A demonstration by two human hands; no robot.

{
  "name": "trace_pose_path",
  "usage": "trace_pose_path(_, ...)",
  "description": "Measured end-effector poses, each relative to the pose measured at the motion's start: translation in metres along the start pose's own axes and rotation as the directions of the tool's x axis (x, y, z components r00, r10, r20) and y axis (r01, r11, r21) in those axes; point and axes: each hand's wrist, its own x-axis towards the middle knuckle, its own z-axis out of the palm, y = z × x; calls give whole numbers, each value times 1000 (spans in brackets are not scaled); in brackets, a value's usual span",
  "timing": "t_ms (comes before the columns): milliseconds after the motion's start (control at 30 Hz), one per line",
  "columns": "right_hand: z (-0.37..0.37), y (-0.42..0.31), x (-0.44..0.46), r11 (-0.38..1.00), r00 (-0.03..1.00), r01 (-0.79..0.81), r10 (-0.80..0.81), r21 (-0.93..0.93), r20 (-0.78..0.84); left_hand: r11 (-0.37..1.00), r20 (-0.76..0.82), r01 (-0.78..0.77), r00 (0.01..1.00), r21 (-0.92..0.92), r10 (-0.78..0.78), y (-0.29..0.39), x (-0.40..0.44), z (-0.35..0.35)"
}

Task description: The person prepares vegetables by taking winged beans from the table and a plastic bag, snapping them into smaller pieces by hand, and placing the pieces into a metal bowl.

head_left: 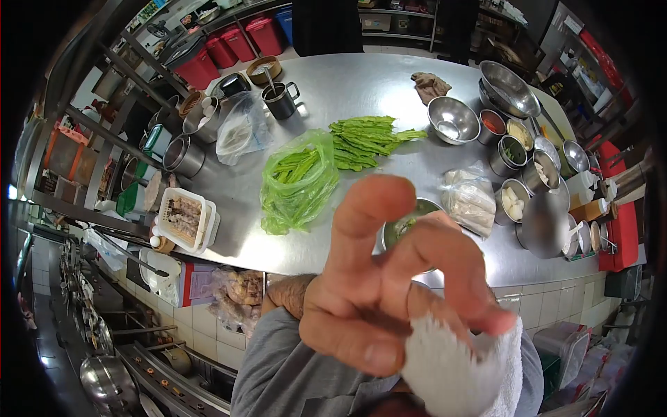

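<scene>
My left hand is raised large and close to the camera above the table's front edge, with two fingers crooked and spread apart. Its thumb and another finger meet the edge of a blurred white cloth, which covers part of the fingers. Behind the hand, a metal bowl with green contents is partly hidden. Beyond it lie long green vegetables and a clear bag of green pods. My right hand is not visible.
On the steel table stand a white basket of meat at left, a dark mug, and an empty bowl. Several ingredient containers crowd the right, beside a bag of white food. Two people in dark clothing stand across the table.
</scene>
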Motion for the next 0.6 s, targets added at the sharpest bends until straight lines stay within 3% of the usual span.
trace_pose_path(67,4,7,-4,999,999,28,-27,37,-19,974,73,-144,985,-176,159,-12,-3,-2)
trace_pose_path(233,6,6,-7,1000,999,-27,27,4,-25,987,148,-114,980,-113,130,-21,-18,-11)
trace_pose_path(333,3,1,-7,999,999,-47,47,-7,-24,992,87,-52,994,-113,62,-18,-22,-3)
trace_pose_path(567,6,2,-5,999,997,-39,41,33,-57,986,289,161,946,-31,-145,-8,-16,-22)
trace_pose_path(600,4,3,-6,999,997,-39,41,27,-66,997,204,58,978,-49,-47,-14,-20,-20)
